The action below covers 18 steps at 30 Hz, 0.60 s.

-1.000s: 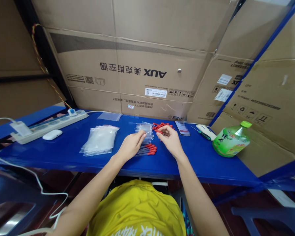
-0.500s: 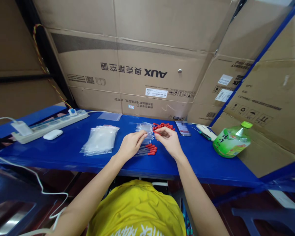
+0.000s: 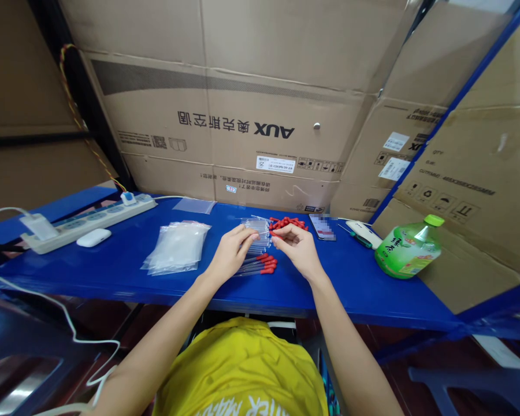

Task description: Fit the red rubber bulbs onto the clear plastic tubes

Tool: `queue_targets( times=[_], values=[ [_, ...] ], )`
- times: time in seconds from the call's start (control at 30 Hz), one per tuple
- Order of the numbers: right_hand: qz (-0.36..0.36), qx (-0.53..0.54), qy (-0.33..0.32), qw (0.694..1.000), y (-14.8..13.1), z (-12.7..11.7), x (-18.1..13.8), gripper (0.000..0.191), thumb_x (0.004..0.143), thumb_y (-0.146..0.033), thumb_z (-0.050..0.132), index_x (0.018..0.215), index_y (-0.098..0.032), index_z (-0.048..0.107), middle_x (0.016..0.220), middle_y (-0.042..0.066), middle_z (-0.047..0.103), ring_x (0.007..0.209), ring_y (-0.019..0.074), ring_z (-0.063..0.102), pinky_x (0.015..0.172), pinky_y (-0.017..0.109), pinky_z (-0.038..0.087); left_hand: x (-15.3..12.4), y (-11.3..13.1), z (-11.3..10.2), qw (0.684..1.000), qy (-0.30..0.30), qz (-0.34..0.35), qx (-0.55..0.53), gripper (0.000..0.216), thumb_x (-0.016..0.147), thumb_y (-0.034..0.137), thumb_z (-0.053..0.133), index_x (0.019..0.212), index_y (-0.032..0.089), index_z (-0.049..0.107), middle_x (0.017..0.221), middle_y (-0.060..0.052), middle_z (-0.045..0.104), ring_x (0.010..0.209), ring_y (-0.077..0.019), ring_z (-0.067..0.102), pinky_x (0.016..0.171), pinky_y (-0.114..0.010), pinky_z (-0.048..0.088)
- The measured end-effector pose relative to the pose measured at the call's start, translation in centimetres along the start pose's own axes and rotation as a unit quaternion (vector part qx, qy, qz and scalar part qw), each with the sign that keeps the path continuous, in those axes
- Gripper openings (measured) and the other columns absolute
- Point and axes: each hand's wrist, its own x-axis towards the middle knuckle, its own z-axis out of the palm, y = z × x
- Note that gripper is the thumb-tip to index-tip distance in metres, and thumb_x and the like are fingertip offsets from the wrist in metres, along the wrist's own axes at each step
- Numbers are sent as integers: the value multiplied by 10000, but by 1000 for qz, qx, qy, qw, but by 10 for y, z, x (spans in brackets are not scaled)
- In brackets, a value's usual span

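My left hand pinches a thin clear dropper tube over the blue shelf. My right hand faces it, fingertips closed on a small red rubber bulb at the tube's end. Under the hands lie several finished droppers with red bulbs in a row. A stack of bare clear tubes sits just beyond my left hand. A heap of loose red bulbs lies behind my right hand.
A pile of clear plastic bags lies left of my hands, one flat bag behind it. A power strip and white earbud case sit far left. A phone, a white tool and a green bottle are right. Cardboard boxes wall the back.
My right hand has drawn back from the bulb heap towards my left hand, so both sets of fingertips now meet at the tube's end. My left hand has risen slightly.
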Motion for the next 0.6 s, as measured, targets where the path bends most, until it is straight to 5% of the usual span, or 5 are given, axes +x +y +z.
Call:
queue_targets(
  times=[0.6],
  values=[
    [0,4,9,1000,-3,3,0,335,717,-477,876,871,-205,754,896,66,793,841,240,752,852,405,618,1,1,-3,1000,7,-12,-23,382,1072,411,441,1005,172,731,864,-58,627,822,-193,590,780,-311,440]
  ],
)
